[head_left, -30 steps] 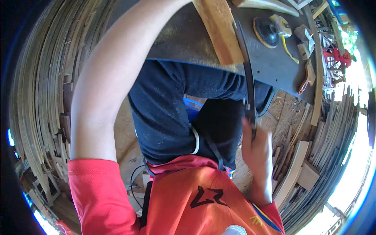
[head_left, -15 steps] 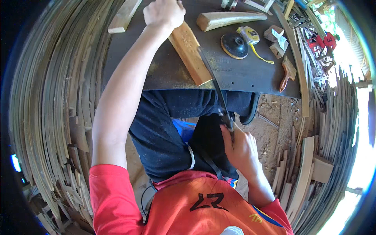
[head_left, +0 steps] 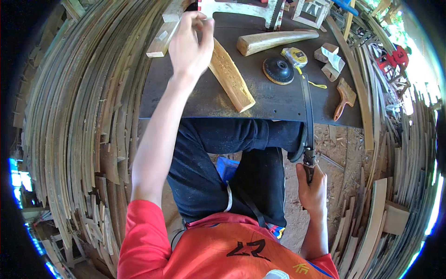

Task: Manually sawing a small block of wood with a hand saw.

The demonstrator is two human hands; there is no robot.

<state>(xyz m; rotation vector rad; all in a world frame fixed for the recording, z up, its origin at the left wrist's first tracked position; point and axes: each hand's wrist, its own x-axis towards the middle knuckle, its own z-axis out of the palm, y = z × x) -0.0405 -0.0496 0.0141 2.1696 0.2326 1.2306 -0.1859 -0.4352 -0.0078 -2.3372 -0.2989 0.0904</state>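
Note:
My right hand is closed round the dark handle of a long narrow blade. The blade points away from me, its far part over the table's right side; whether it has teeth is too small to tell. Across the middle of the table lies a piece of wood, its near end close to the front edge and a rough, pale face turned up. My left hand is over its far end, thumb and fingers apart with nothing between them. Whether it touches the wood I cannot tell.
On the dark table are a tapered wood piece, a black disc, a tape measure, a brush and a white-framed tool. Wooden strips are stacked at the left, more at the right.
My right hand has moved right with the blade, away from the wood. My left hand has loosened from the wood's far end, and the wood now shows a different, rougher face.

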